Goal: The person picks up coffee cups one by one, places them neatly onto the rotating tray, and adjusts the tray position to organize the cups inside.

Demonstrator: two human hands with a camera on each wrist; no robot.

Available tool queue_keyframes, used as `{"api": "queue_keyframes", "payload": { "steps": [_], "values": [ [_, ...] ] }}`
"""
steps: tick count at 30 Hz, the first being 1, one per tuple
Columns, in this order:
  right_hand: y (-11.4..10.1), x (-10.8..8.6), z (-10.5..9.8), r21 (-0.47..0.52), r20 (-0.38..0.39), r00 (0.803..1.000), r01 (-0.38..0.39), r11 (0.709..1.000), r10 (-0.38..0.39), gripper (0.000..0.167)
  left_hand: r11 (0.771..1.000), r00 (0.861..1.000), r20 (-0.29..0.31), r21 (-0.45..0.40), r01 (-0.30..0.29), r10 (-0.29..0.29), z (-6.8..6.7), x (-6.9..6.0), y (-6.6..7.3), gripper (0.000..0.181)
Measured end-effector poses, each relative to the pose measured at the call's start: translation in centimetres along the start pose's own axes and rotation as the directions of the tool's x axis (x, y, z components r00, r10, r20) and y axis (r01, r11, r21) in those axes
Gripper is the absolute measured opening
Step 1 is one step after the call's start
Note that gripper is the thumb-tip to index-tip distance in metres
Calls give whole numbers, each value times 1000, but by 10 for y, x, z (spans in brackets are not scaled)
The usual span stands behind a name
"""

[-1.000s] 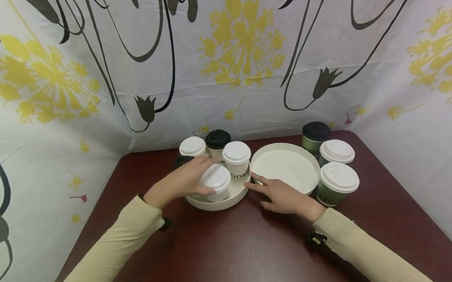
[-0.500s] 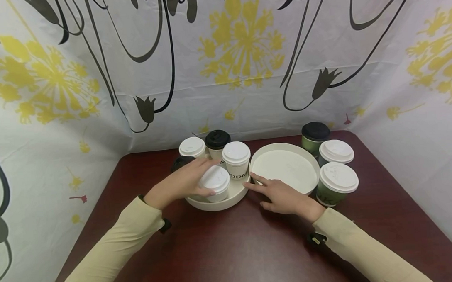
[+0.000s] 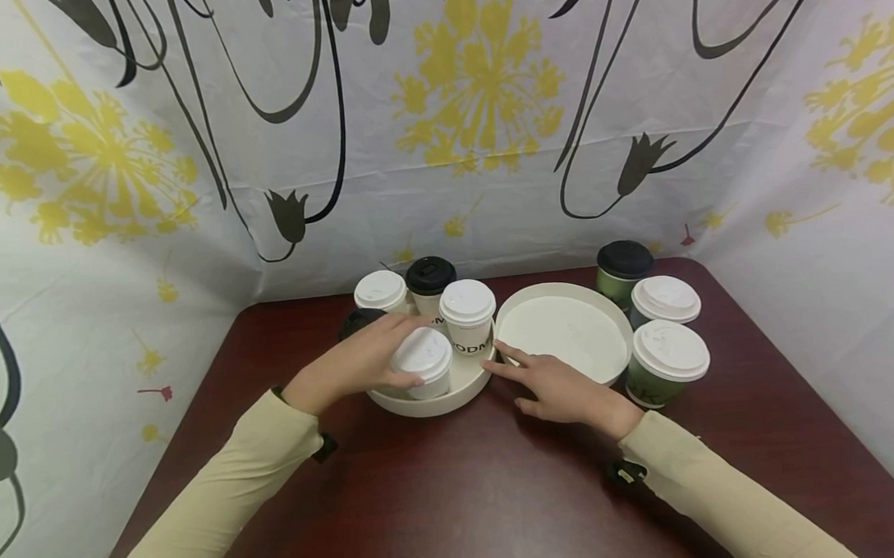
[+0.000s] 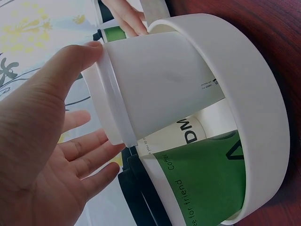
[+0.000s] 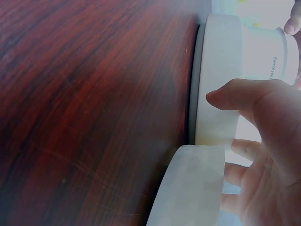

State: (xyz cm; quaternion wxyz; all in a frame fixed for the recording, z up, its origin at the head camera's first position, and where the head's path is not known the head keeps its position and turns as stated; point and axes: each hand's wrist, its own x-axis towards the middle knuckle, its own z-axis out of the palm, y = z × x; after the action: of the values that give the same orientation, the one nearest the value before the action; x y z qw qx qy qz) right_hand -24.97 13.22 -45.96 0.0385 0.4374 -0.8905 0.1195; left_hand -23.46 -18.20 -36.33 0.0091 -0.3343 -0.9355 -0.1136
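My left hand [image 3: 364, 352] holds a white-lidded paper coffee cup [image 3: 423, 358] by its lid, thumb on the near rim and fingers on the far side. In the left wrist view this paper cup [image 4: 160, 84] stands inside the round cream tray [image 4: 263, 108], beside a green cup [image 4: 202, 174] with a black lid. Several other lidded cups share the tray, among them a white one [image 3: 468, 311] at its right. My right hand [image 3: 550, 386] has its fingers stretched out at the right rim of that tray, where the two trays meet; the right wrist view shows its thumb [image 5: 225, 96] near the tray wall.
A second round cream tray [image 3: 567, 328] stands right of the first, its bare floor showing. Along its right side are a black-lidded green cup [image 3: 624, 269], a white-lidded cup [image 3: 665, 298] and a green cup [image 3: 664, 362]. Patterned cloth [image 3: 489, 220] hangs behind the dark red table [image 3: 454, 492].
The paper cup in my left hand has shifted very slightly left within the tray. My right hand and the other cups look unmoved.
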Motion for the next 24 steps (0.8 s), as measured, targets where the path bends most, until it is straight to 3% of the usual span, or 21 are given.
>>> {"api": "queue_keyframes", "payload": {
  "steps": [24],
  "values": [
    [1, 0, 2, 10, 12, 1000, -15, 1000, 15, 74, 1000, 1000, 15, 24, 16, -16, 1, 0, -1, 86]
  ]
}}
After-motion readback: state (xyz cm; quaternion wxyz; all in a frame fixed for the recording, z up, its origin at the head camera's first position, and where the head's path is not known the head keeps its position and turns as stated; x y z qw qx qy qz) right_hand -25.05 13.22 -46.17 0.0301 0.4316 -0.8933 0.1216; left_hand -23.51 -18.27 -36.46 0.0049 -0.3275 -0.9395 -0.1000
